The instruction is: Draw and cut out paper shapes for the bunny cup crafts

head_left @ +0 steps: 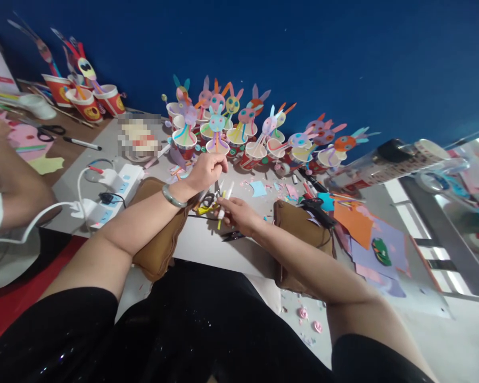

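Observation:
My left hand (pixel 208 171), with a bangle on its wrist, hovers over the table in front of the paper cups, its fingers curled closed. Whatever it may hold is hidden. Lower and to the right, my right hand (pixel 239 214) grips a slim white pen-like stick (pixel 222 214) with a yellow end. Scissors (pixel 209 200) with dark handles lie between the hands, beside a yellow item (pixel 203 210). Just below my right hand rests a dark pointed tool (pixel 233 236). Behind the hands stand several paper cups (pixel 184 140) holding rabbit-faced paper figures (pixel 216 121).
Brown cushions (pixel 159 239) lie under both forearms. At left are a white power strip (pixel 122 194) with cables and another person's arm (pixel 19 181). A black glue gun (pixel 317 213), orange paper (pixel 353 223) and a clear cylinder (pixel 383 165) are at right. Paper scraps (pixel 258 188) litter the middle.

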Motion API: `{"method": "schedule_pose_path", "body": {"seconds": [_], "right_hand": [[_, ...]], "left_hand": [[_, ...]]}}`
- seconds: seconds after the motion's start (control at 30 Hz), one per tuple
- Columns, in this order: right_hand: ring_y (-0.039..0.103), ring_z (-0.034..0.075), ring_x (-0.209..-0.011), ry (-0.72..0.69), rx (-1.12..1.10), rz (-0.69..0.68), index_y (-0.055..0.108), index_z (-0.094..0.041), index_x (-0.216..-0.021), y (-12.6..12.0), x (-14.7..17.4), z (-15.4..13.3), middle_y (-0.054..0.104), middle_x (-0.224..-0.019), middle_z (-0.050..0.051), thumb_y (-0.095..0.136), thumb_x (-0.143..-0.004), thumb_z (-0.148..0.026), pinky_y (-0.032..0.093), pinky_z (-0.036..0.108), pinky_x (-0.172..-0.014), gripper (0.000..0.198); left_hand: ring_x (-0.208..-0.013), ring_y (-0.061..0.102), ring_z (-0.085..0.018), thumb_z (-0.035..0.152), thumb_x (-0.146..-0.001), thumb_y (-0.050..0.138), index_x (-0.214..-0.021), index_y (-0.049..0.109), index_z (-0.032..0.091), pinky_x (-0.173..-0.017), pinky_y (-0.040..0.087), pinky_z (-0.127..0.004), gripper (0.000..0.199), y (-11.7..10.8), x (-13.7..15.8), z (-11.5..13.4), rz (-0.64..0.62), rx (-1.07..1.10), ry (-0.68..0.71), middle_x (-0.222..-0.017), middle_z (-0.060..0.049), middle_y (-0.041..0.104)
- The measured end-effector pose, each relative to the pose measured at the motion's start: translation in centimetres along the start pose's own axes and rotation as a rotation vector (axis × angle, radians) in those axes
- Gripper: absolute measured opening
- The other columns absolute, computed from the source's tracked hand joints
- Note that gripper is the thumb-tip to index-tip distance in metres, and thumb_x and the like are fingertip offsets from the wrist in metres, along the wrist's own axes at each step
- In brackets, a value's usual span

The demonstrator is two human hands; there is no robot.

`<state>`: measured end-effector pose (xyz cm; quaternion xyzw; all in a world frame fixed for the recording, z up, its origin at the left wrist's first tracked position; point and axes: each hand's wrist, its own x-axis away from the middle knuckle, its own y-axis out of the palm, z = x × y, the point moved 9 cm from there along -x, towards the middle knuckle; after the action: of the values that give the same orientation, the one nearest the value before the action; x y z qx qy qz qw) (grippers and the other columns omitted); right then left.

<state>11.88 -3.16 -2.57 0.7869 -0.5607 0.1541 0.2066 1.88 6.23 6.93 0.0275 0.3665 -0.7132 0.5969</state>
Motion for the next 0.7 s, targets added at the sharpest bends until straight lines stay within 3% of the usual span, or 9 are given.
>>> {"method": "schedule_pose_path", "body": {"seconds": [0.1,0.17,0.27,0.33,0.4,0.47,0.57,0.7], "right_hand": [[0.048,0.008,-0.046,-0.083,0.081,-0.068,0.064,-0.018,-0.085,0.5,0.4,-0.7,0.06,-0.063,-0.003,0.073,-0.078,-0.047,0.038,0.022,-0.046,0.031],[0.05,0.009,-0.049,-0.133,0.23,-0.057,0.07,-0.017,-0.1,-0.4,1.2,-1.3,0.061,-0.065,-0.002,0.07,-0.08,-0.045,0.041,0.023,-0.049,0.034],[0.054,0.013,-0.054,-0.27,0.675,0.105,0.071,-0.016,-0.114,-3.7,2.3,-3.3,0.067,-0.07,0.002,0.062,-0.086,-0.043,0.044,0.027,-0.056,0.039],[0.063,0.019,-0.07,-0.358,1.046,0.285,0.073,-0.015,-0.115,-6.4,2.7,-5.2,0.073,-0.087,0.009,0.058,-0.089,-0.036,0.048,0.031,-0.068,0.037],[0.067,0.026,-0.092,-0.31,1.39,0.433,0.073,-0.016,-0.118,-9.1,2.2,-6.2,0.073,-0.111,0.015,0.056,-0.09,-0.032,0.048,0.034,-0.08,0.037],[0.067,0.029,-0.104,-0.148,1.591,0.499,0.074,-0.017,-0.118,-11.8,1.0,-6.2,0.07,-0.12,0.017,0.055,-0.091,-0.037,0.048,0.035,-0.084,0.038],[0.067,0.03,-0.106,0.004,1.716,0.495,0.076,-0.016,-0.114,-13.9,-0.6,-5.8,0.071,-0.119,0.018,0.052,-0.093,-0.042,0.047,0.034,-0.085,0.041],[0.067,0.03,-0.107,0.011,1.773,0.462,0.076,-0.013,-0.113,-14.2,-1.5,-6.0,0.072,-0.117,0.021,0.044,-0.096,-0.032,0.046,0.035,-0.085,0.041]], "left_hand": [[-0.063,0.059,-0.012,0.005,-0.07,0.044,-0.066,0.066,0.014,-0.065,0.044,-0.023,0.025,0.3,0.3,1.0,-0.037,0.026,0.053,-0.067,-0.003,0.069],[-0.065,0.06,-0.012,0.006,-0.072,0.044,-0.069,0.067,0.014,-0.067,0.045,-0.023,0.025,0.5,0.3,1.1,-0.054,0.028,0.051,-0.071,-0.003,0.071],[-0.068,0.061,-0.012,0.006,-0.075,0.043,-0.072,0.068,0.014,-0.068,0.045,-0.024,0.026,1.1,0.3,1.0,-0.113,0.02,0.044,-0.075,-0.004,0.072],[-0.07,0.062,-0.013,0.007,-0.075,0.046,-0.075,0.07,0.013,-0.069,0.045,-0.024,0.025,2.4,0.5,1.2,-0.232,0.002,0.081,-0.077,-0.004,0.072],[-0.076,0.064,-0.015,0.008,-0.075,0.052,-0.081,0.073,0.014,-0.072,0.045,-0.025,0.023,4.3,1.3,1.8,-0.404,-0.045,0.168,-0.082,-0.006,0.074],[-0.083,0.066,-0.018,0.013,-0.077,0.058,-0.089,0.075,0.016,-0.078,0.046,-0.027,0.021,6.1,2.5,2.3,-0.562,-0.114,0.27,-0.09,-0.007,0.075],[-0.092,0.066,-0.022,0.03,-0.08,0.069,-0.098,0.076,0.017,-0.084,0.044,-0.031,0.023,7.8,4.1,2.3,-0.705,-0.239,0.355,-0.096,-0.01,0.074],[-0.084,0.064,-0.022,0.035,-0.075,0.075,-0.088,0.076,0.018,-0.083,0.042,-0.033,0.021,8.5,5.0,1.7,-0.788,-0.354,0.352,-0.085,-0.008,0.072]]}}
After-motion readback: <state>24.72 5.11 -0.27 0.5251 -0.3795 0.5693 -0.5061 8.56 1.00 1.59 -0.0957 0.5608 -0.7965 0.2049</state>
